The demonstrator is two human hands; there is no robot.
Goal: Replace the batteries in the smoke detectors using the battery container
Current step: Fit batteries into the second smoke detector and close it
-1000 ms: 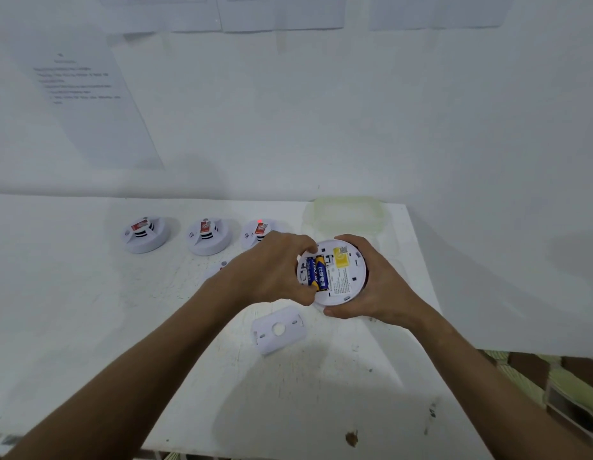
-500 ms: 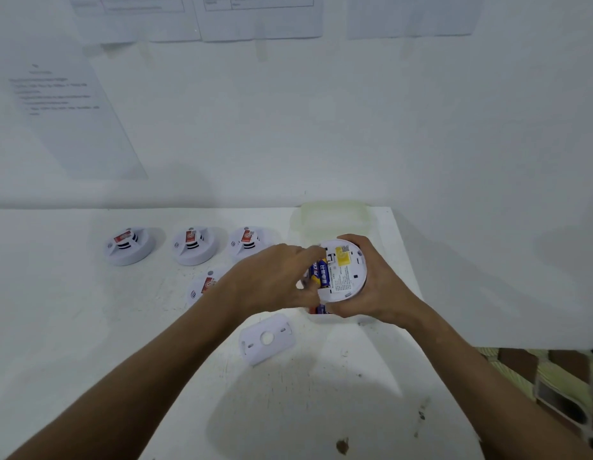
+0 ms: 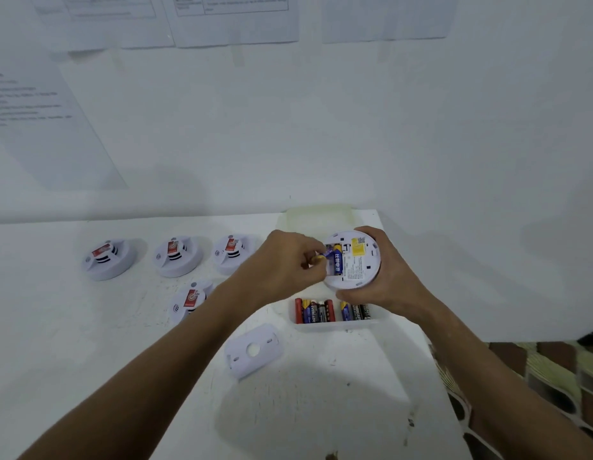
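Note:
My right hand (image 3: 384,287) grips a round white smoke detector (image 3: 354,260), held back side up above the table. Its battery bay shows one blue battery (image 3: 337,260) seated. My left hand (image 3: 281,260) pinches a second blue battery (image 3: 323,255), tilted half out of the bay's left slot. Just below the detector sits a clear battery container (image 3: 334,323) with several red, blue and black batteries lying in it. A white mounting plate (image 3: 253,351) lies on the table in front of it.
Three white smoke detectors (image 3: 107,258) (image 3: 177,255) (image 3: 232,252) stand in a row at the back left, a fourth (image 3: 189,302) closer in. The container's pale lid (image 3: 316,217) lies by the wall. The table's right edge (image 3: 431,356) drops off beside my right forearm.
The view has tilted down and both hands sit higher in it, so the battery container now shows below the detector. My left hand has pulled one battery partly out of the bay.

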